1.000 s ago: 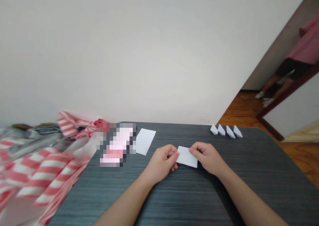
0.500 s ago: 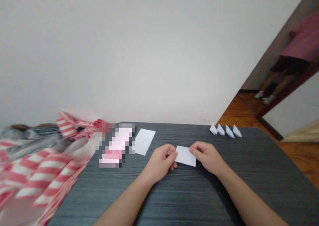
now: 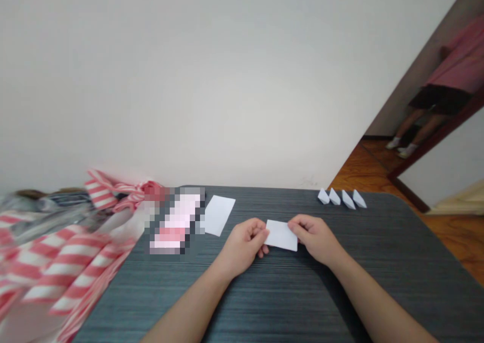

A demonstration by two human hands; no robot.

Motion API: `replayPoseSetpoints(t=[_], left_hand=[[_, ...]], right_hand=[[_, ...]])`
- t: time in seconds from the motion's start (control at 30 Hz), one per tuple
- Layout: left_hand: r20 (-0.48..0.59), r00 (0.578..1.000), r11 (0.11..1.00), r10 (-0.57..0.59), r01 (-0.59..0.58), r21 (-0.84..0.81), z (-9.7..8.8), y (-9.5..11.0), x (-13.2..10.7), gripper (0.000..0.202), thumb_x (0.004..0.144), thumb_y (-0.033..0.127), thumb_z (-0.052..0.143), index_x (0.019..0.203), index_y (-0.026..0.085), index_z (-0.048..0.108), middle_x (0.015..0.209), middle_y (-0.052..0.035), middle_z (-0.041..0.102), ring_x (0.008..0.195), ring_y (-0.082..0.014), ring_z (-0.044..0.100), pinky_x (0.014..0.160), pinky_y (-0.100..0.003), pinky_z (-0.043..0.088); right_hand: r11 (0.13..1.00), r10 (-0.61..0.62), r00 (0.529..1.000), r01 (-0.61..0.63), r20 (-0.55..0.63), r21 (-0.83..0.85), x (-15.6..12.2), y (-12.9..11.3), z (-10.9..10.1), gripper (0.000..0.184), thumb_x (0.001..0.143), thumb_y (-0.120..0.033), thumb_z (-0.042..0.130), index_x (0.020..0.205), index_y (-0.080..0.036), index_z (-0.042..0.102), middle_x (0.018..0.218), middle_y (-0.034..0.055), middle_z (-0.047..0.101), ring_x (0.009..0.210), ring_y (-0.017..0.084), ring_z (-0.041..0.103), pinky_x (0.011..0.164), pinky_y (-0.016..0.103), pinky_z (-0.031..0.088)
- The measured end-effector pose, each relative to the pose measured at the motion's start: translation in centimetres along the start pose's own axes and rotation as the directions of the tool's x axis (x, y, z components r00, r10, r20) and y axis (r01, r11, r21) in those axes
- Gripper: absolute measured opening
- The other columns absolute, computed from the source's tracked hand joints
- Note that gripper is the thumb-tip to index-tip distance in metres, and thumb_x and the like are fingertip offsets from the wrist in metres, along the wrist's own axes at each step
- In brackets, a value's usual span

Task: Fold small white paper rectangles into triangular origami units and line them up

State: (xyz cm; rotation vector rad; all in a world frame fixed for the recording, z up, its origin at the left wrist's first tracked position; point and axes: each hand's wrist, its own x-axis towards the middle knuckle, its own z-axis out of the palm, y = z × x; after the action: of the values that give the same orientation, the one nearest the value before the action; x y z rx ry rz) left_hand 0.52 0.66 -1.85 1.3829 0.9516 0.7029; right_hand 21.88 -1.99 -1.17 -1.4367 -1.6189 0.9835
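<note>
A small rectangle of white paper is held between both hands over the dark table. My left hand pinches its left edge between thumb and fingers. On the opposite side, my right hand grips the upper right corner, thumb on top. Whether the paper is folded in layers I cannot tell. To the left of my left hand lies a flat white sheet. Several small folded white paper shapes stand in a row near the table's back right.
The dark wood-grained table meets a white wall. A pixelated pinkish object lies at the table's left. Red-and-white striped cloth is heaped beyond the left edge. A person stands beyond a doorway at the right.
The held paper has shifted very slightly upward in view. Both hands keep their hold and have hardly moved.
</note>
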Motion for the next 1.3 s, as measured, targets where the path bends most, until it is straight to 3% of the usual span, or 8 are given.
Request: replayPoseSetpoints(t=[0.7,0.93,1.0,1.17,1.3], left_hand=[[0.003,1.000,1.000,-0.013,0.013,-0.010,0.1,0.7,-0.2,0.024,0.086,0.040,0.059,0.079,0.016,0.056,0.058,0.0006,0.062,0.048,-0.0109,0.054,0.048,-0.020,0.042],[0.005,0.999,0.999,0.041,-0.041,0.003,-0.1,1.0,-0.4,0.026,0.089,0.041,0.055,0.094,0.016,0.059,0.055,0.0033,0.057,0.049,-0.0118,0.052,0.050,-0.021,0.039],[0.011,0.999,0.997,0.051,-0.052,0.062,-0.1,1.1,-0.5,0.027,0.089,0.040,0.055,0.095,0.016,0.062,0.056,0.0037,0.055,0.051,-0.0117,0.050,0.050,-0.021,0.035],[0.018,0.992,0.952,0.121,-0.121,0.282,-0.2,1.5,-0.6,0.031,0.091,0.035,0.052,0.069,0.016,0.061,0.062,0.0014,0.054,0.060,-0.0118,0.047,0.055,-0.022,0.033],[0.005,0.992,0.943,0.123,-0.118,0.311,-0.2,1.6,-0.6,0.030,0.092,0.034,0.050,0.070,0.016,0.061,0.064,0.0014,0.055,0.062,-0.0122,0.047,0.056,-0.022,0.033]], right_hand=[[1.000,0.015,1.000,-0.015,0.014,0.004,0.1,-0.2,0.0,0.026,0.090,-0.031,0.053,0.068,-0.018,0.059,0.059,-0.0020,0.057,0.056,0.013,0.051,0.053,0.023,0.038],[0.999,0.002,0.998,0.000,0.066,-0.040,-0.2,-1.0,0.1,0.025,0.089,-0.027,0.054,0.066,-0.017,0.060,0.058,-0.0019,0.058,0.055,0.013,0.051,0.053,0.023,0.037],[0.998,-0.006,0.996,0.011,0.094,-0.055,-0.2,-1.3,0.3,0.025,0.089,-0.026,0.055,0.066,-0.017,0.061,0.058,-0.0016,0.059,0.056,0.013,0.052,0.053,0.023,0.037],[0.996,-0.006,0.991,0.017,0.133,-0.082,-0.3,-1.7,0.5,0.025,0.089,-0.025,0.055,0.068,-0.016,0.065,0.058,-0.0009,0.061,0.055,0.013,0.055,0.053,0.022,0.038],[0.999,0.021,0.990,-0.014,0.137,-0.052,-0.3,-1.6,0.4,0.028,0.090,-0.025,0.053,0.065,-0.016,0.063,0.055,-0.0012,0.060,0.053,0.013,0.054,0.052,0.022,0.039]])
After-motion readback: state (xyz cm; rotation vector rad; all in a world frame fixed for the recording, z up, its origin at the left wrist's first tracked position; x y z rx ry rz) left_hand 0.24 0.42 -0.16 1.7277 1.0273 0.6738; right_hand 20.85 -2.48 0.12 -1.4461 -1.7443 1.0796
